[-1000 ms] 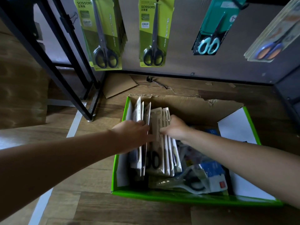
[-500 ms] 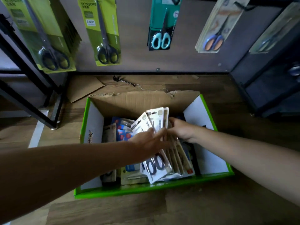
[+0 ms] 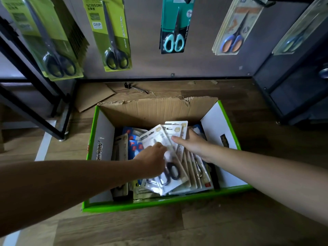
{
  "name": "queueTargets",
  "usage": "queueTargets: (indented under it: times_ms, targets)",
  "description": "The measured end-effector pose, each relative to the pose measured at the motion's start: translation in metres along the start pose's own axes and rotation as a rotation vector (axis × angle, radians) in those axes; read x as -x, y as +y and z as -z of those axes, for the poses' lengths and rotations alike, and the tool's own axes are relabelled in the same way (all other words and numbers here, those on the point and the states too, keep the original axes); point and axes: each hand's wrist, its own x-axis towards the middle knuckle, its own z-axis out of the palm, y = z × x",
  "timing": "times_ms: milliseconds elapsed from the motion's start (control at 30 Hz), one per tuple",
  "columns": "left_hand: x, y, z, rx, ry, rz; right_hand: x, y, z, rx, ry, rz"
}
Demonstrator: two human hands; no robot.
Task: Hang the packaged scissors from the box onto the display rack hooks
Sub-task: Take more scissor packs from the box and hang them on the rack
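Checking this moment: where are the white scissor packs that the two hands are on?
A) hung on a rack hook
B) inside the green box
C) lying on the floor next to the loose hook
B: the left hand and right hand both hold the white packs, which stand fanned out within the walls of the green box; none is on a hook yet.
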Motion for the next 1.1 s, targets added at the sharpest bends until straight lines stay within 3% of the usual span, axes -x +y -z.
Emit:
queueTargets:
  times_ms: [133,267,400,467,533,633,700,900,1100]
  targets:
    - [0.006,0.003,0.007,0.18,-0.072,-0.053,-0.011,0.001,-0.011,0.153,0.06,0.039]
    - [0.001,-0.008,0.015,0.251,0.091,0.014,-0.075,0.056,-0.009,0.274,-0.012,0.036]
    - [-0.007,-0.02,0.025,0.115,0.204,0.014,-0.027,0.0,-0.016,0.581,0.104,-0.066]
    - [-0.006,-0.035,0.033,-0.068,0.204,0.0,-0.008,-0.023,-0.021,0.76,0.126,-0.104]
    - [-0.001,-0.054,0.041,-0.445,0.062,-0.098,0.002,-0.038,-0.023,0.886,0.138,-0.029]
    - [0.008,-0.079,0.045,-1.023,-0.283,-0.281,-0.002,-0.043,-0.032,1.042,0.084,0.31]
    - [0.011,-0.09,0.04,-1.239,-0.408,-0.38,-0.009,-0.043,-0.038,1.078,-0.039,0.514]
    - [0.016,-0.11,0.03,-1.043,-0.515,-0.372,-0.025,-0.038,-0.058,1.275,-0.218,0.622]
    - [0.014,-0.109,0.021,-0.99,-0.463,-0.359,-0.03,-0.052,-0.06,1.282,-0.277,0.507]
